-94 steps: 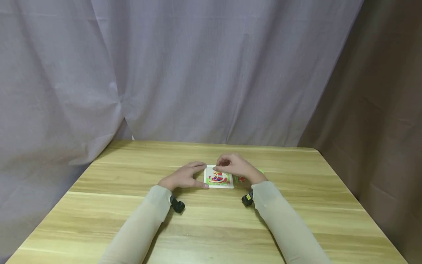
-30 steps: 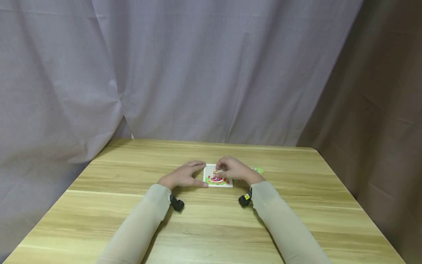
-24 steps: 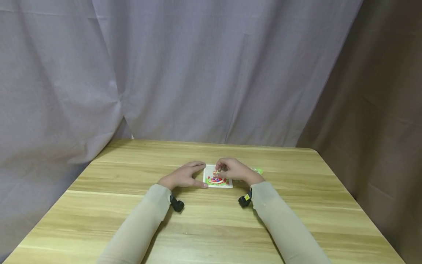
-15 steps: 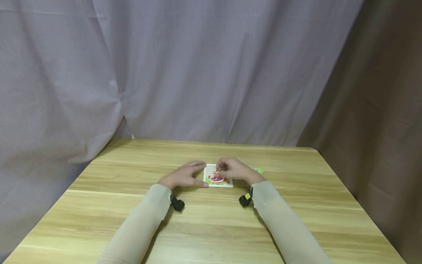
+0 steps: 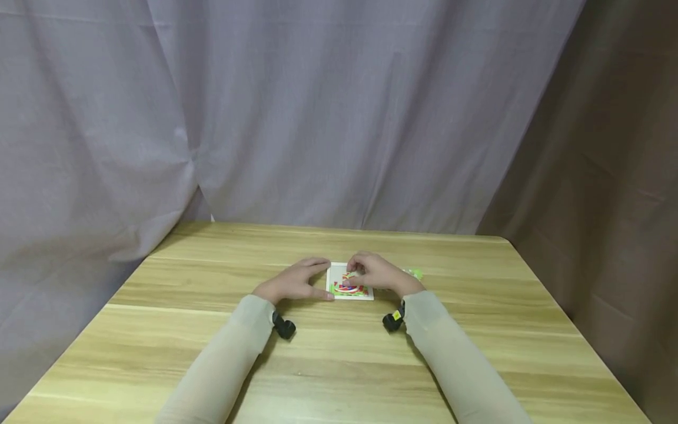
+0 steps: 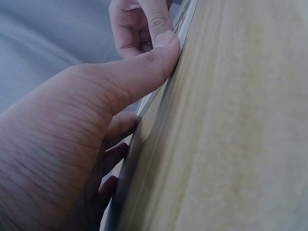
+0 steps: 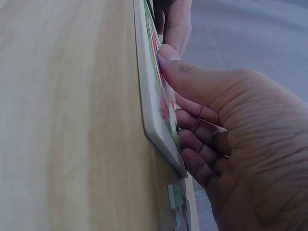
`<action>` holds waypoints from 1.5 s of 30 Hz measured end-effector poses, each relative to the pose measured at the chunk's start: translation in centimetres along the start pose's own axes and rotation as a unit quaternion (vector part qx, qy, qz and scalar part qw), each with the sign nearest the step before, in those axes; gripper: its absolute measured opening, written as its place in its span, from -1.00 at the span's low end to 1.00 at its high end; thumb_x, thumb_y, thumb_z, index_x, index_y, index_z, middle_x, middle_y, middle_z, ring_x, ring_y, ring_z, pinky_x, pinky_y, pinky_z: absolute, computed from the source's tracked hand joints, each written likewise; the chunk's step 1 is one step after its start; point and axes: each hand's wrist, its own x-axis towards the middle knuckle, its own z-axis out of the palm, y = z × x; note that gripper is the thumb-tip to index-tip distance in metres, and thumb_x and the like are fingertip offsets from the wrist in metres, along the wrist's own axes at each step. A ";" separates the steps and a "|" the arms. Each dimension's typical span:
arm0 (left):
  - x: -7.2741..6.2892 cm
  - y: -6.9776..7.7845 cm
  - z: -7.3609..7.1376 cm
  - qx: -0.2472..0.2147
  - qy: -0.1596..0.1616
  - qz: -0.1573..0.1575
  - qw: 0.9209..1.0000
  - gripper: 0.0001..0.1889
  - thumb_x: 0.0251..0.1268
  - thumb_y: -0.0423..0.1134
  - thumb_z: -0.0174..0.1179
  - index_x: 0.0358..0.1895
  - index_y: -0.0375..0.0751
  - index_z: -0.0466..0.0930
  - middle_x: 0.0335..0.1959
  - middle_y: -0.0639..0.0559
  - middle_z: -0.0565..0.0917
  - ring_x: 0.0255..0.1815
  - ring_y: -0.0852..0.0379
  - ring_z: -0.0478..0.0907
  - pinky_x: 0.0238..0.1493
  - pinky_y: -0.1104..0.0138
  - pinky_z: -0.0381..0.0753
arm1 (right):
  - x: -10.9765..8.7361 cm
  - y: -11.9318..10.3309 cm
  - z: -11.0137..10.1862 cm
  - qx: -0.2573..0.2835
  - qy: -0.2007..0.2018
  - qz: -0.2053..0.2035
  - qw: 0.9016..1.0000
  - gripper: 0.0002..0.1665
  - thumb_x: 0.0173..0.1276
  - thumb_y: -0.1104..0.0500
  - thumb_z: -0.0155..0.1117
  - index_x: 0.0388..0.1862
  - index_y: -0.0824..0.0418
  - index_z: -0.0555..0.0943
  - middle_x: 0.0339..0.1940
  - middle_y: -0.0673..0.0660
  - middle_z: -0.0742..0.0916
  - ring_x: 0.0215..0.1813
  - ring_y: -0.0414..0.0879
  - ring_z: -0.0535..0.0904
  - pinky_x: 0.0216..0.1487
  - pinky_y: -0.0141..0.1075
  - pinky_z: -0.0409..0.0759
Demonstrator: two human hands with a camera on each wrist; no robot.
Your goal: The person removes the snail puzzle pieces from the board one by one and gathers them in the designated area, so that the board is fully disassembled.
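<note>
A small white-rimmed puzzle board (image 5: 352,298) lies on the table, with a red, blue and green picture filling its near part and bare grey showing at the back left. My left hand (image 5: 293,281) rests at its left side, thumb on the near corner and outstretched fingers at the far one. Over the board, my right hand (image 5: 378,274) has thumb and curled fingers around a small red-and-yellow puzzle piece (image 5: 346,275); the fingers mostly hide it. The right wrist view shows that thumb (image 7: 180,67) touching the board's picture side.
Loose green-and-red puzzle pieces (image 5: 415,273) lie right of the board, partly behind my right wrist. A wood-grain table (image 5: 339,365) spreads around it. Grey curtains (image 5: 296,118) hang behind the far edge, and a brown one (image 5: 593,176) hangs at the right.
Since about three seconds ago, my right hand has come slightly lower and nearer over the board, its fingertips now at the small piece. The left hand stays at the board's left side.
</note>
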 end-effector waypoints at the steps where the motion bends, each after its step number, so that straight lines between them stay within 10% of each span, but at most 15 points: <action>1: 0.0 0.0 -0.1 0.000 0.000 -0.001 1.000 0.07 0.24 0.39 0.35 0.69 -0.10 0.19 0.72 -0.05 0.20 0.73 -0.15 0.12 0.69 -0.19 0.13 | 0.1 0.0 0.0 0.005 0.000 0.001 1.000 -0.62 0.37 -0.06 0.55 -0.03 0.14 0.67 -0.10 0.03 0.72 -0.09 -0.13 0.55 0.04 -0.23 0.60; 22: 0.0 0.0 0.3 0.001 0.001 -0.003 1.000 0.08 0.22 0.42 0.34 0.69 -0.07 0.18 0.73 -0.03 0.19 0.73 -0.16 0.12 0.68 -0.23 0.13 | -0.5 0.1 -0.3 0.091 -0.008 -0.005 0.996 -0.59 0.45 -0.03 0.49 0.17 0.10 0.69 -0.11 -0.04 0.78 -0.11 -0.15 0.65 -0.04 -0.25 0.65; 45: 0.1 -0.1 0.2 -0.004 0.000 -0.005 1.000 0.08 0.21 0.43 0.35 0.69 -0.06 0.19 0.73 -0.01 0.19 0.74 -0.16 0.09 0.68 -0.24 0.11 | -0.6 -0.4 -0.4 0.059 -0.003 -0.033 0.998 -0.66 0.43 0.05 0.50 0.12 0.09 0.68 -0.09 -0.02 0.80 -0.05 -0.13 0.69 0.05 -0.15 0.69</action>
